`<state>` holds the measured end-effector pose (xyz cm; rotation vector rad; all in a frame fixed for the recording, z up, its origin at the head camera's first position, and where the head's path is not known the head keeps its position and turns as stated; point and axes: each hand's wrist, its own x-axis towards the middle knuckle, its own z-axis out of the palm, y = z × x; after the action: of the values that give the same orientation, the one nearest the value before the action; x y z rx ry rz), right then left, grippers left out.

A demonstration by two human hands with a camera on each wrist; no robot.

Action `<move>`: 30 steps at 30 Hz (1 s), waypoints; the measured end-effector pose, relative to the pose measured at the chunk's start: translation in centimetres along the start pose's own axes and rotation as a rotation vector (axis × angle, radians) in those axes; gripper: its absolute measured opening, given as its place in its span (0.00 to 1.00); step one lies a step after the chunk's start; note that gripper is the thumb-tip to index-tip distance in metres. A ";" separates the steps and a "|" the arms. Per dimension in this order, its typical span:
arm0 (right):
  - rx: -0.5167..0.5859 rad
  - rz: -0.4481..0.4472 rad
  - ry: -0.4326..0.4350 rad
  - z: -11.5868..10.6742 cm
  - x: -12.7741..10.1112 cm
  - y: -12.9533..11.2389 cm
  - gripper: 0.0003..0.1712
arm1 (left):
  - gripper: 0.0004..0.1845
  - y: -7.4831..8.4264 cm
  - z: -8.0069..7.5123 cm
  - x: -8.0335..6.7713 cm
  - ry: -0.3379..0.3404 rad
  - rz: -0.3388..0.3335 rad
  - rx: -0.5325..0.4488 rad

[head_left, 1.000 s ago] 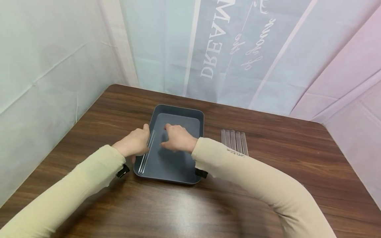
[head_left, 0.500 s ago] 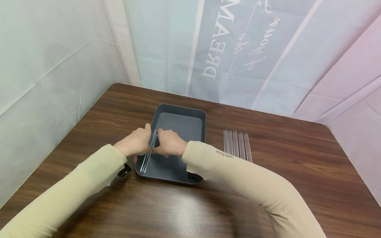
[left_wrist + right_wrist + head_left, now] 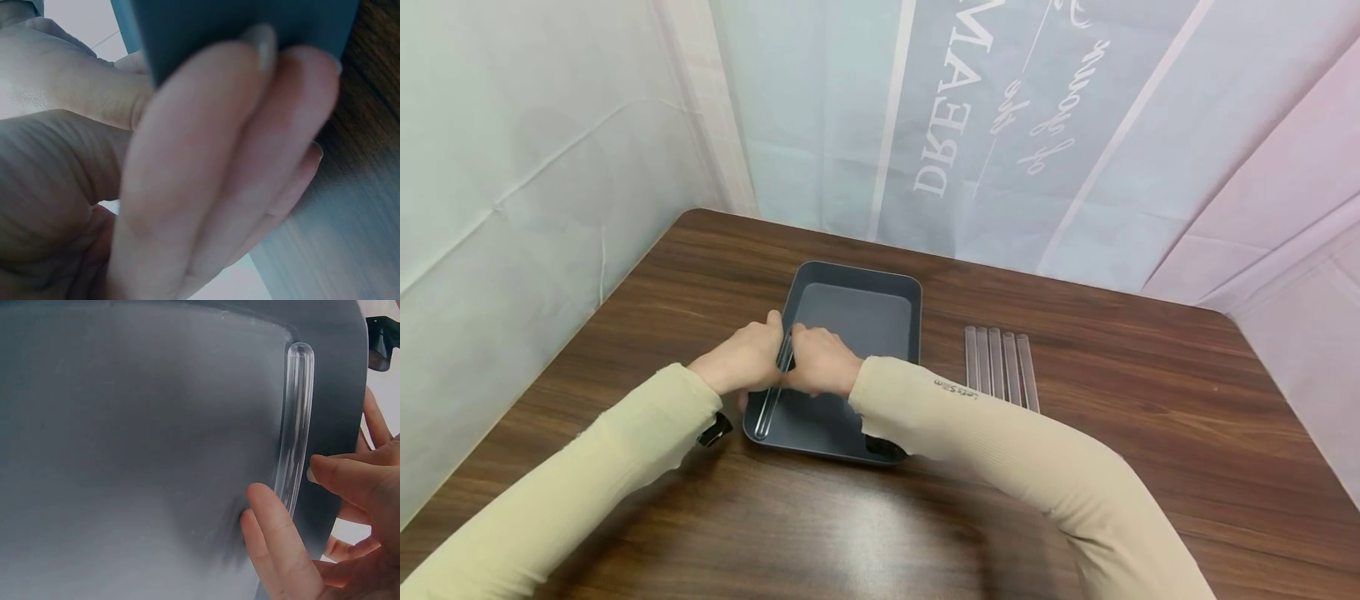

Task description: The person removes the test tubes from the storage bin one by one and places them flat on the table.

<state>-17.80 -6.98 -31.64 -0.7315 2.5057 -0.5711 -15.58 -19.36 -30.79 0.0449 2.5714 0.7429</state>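
Note:
A dark grey rectangular tray (image 3: 865, 317) lies on the wooden table, with a clear test tube (image 3: 763, 421) lengthwise along its left wall. My left hand (image 3: 741, 358) grips that wall; in the left wrist view its fingers (image 3: 181, 162) curl against the outside of the tray (image 3: 206, 31). Reaching in from the right, my right hand (image 3: 822, 360) has its thumb and forefinger at the middle of the tube. In the right wrist view, fingertips (image 3: 272, 528) lie on both sides of the test tube (image 3: 299, 394), whose rounded end shows.
Several more clear tubes (image 3: 995, 358) lie side by side on the table right of the tray, their near ends behind the right sleeve (image 3: 992, 425). Pale curtains (image 3: 820, 125) with mirrored lettering hang past the table's far edge (image 3: 1045, 287).
My right hand has moved left across the tray and come down to the test tube. The left hand keeps its hold on the tray's left wall. Everything shifts slightly right in view.

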 end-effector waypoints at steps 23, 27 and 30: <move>-0.177 -0.019 0.017 0.5 0.0 0.0 0.30 | 0.32 -0.3 0.4 0.1 -0.012 -0.002 0.014; -0.194 0.011 0.005 0.3 -0.2 0.1 0.32 | 0.39 -0.1 0.3 0.1 -0.019 -0.024 0.038; -0.191 0.030 -0.009 0.1 -0.3 0.2 0.34 | 0.42 0.0 0.3 0.1 -0.024 -0.032 0.043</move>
<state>-17.61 -6.63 -31.72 -0.7614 2.5830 -0.3195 -15.53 -19.24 -31.05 0.0267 2.5595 0.6715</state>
